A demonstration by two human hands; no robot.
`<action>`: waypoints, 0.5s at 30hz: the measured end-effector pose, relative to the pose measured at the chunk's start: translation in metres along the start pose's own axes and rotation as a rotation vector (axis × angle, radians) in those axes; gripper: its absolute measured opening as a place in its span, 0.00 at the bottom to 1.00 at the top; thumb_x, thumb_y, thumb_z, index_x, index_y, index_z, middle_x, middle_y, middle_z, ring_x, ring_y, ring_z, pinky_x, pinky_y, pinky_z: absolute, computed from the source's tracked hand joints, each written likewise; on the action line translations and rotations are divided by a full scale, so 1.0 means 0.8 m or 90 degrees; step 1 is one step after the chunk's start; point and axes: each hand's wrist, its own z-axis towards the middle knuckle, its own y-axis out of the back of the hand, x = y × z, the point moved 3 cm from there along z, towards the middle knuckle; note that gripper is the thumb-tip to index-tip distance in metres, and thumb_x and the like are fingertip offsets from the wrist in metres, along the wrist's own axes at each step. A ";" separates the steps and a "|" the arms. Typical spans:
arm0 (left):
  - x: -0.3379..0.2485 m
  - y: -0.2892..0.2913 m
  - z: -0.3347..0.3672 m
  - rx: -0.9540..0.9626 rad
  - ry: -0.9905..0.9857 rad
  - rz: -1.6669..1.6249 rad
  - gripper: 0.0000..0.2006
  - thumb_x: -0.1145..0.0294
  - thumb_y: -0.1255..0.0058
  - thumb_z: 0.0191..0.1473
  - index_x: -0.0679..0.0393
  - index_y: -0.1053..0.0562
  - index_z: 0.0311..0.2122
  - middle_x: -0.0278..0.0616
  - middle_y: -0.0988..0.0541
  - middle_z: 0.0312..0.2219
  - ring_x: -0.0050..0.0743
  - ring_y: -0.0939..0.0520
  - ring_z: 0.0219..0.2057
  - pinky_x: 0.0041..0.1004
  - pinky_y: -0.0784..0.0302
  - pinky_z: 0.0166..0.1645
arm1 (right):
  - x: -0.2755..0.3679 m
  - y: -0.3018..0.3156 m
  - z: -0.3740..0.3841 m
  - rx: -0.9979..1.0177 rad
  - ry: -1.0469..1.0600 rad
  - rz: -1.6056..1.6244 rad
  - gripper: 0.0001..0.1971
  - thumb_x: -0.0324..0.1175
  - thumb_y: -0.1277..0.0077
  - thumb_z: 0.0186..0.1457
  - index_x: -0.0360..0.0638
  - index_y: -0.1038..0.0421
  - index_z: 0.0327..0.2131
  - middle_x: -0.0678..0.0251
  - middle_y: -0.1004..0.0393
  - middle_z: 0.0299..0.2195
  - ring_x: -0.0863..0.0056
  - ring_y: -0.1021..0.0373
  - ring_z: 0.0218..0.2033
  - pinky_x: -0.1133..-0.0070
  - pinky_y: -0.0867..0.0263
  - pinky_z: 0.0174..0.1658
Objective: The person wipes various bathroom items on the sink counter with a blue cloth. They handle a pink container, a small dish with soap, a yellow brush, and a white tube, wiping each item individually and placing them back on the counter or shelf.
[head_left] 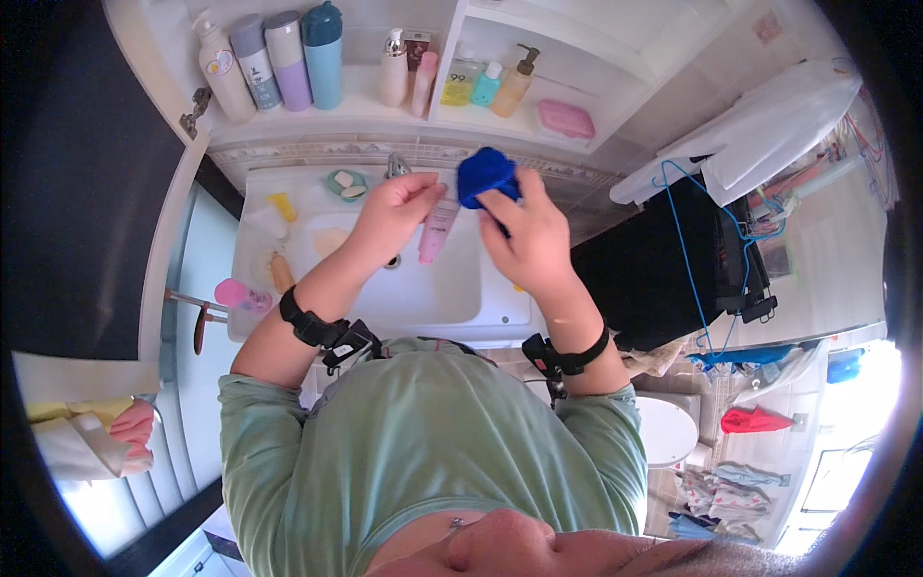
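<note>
Over the white sink (442, 293), my left hand (394, 216) pinches a pink tube (438, 231) by its upper end, so that it hangs at a slant with its lower end above the basin. To the right of it, my right hand (531, 236) is closed on a bunched blue cloth (486, 176), held up near the back rim. The cloth and the tube are close to each other but apart. Part of the faucet (396, 165) shows behind my left hand.
On the sink's left rim are a soap dish (346, 184), a yellow tube (283, 206) and a pink cup (231, 293). Above, a shelf (370, 104) holds several bottles, with an open dark-panelled cabinet door (87, 192) at left. Blue hangers (678, 231) and clothes hang at right.
</note>
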 end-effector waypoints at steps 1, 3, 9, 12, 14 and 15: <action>-0.003 -0.006 -0.001 0.004 0.012 -0.039 0.14 0.69 0.50 0.65 0.66 0.25 0.51 0.35 0.19 0.38 0.18 0.19 0.36 0.24 0.20 0.43 | 0.009 -0.004 0.004 0.013 0.029 -0.005 0.13 0.30 0.42 0.46 0.53 0.22 0.39 0.52 0.30 0.42 0.56 0.25 0.30 0.66 0.28 0.29; -0.013 -0.015 -0.008 0.007 0.036 -0.118 0.14 0.68 0.51 0.66 0.66 0.25 0.51 0.35 0.19 0.38 0.18 0.19 0.35 0.24 0.20 0.44 | 0.003 -0.019 0.003 0.026 -0.002 -0.014 0.13 0.31 0.42 0.47 0.53 0.22 0.39 0.52 0.29 0.42 0.55 0.25 0.30 0.66 0.28 0.29; -0.014 -0.003 -0.001 -0.061 0.094 -0.168 0.14 0.65 0.50 0.65 0.63 0.25 0.50 0.36 0.19 0.38 0.23 0.17 0.37 0.27 0.20 0.45 | -0.018 -0.025 -0.008 -0.034 -0.069 -0.016 0.13 0.30 0.42 0.46 0.52 0.21 0.38 0.54 0.29 0.40 0.54 0.25 0.29 0.66 0.28 0.29; -0.013 -0.008 0.000 -0.089 0.121 -0.227 0.13 0.66 0.49 0.65 0.61 0.25 0.49 0.36 0.19 0.38 0.24 0.16 0.36 0.27 0.20 0.44 | 0.013 -0.036 -0.004 0.028 -0.030 -0.002 0.13 0.31 0.41 0.45 0.55 0.22 0.38 0.55 0.30 0.39 0.56 0.25 0.28 0.66 0.28 0.28; -0.013 -0.006 0.003 -0.149 0.144 -0.267 0.12 0.66 0.47 0.63 0.59 0.25 0.48 0.36 0.18 0.38 0.26 0.16 0.37 0.27 0.20 0.43 | 0.022 -0.037 -0.008 0.060 -0.018 0.006 0.13 0.31 0.41 0.45 0.56 0.21 0.38 0.56 0.30 0.39 0.57 0.25 0.28 0.67 0.28 0.28; -0.011 -0.003 0.004 -0.181 0.156 -0.287 0.12 0.66 0.46 0.62 0.58 0.25 0.48 0.36 0.18 0.38 0.27 0.15 0.37 0.27 0.19 0.42 | 0.026 -0.037 -0.013 0.076 -0.009 0.014 0.13 0.31 0.41 0.45 0.56 0.21 0.38 0.56 0.30 0.39 0.57 0.26 0.28 0.67 0.28 0.28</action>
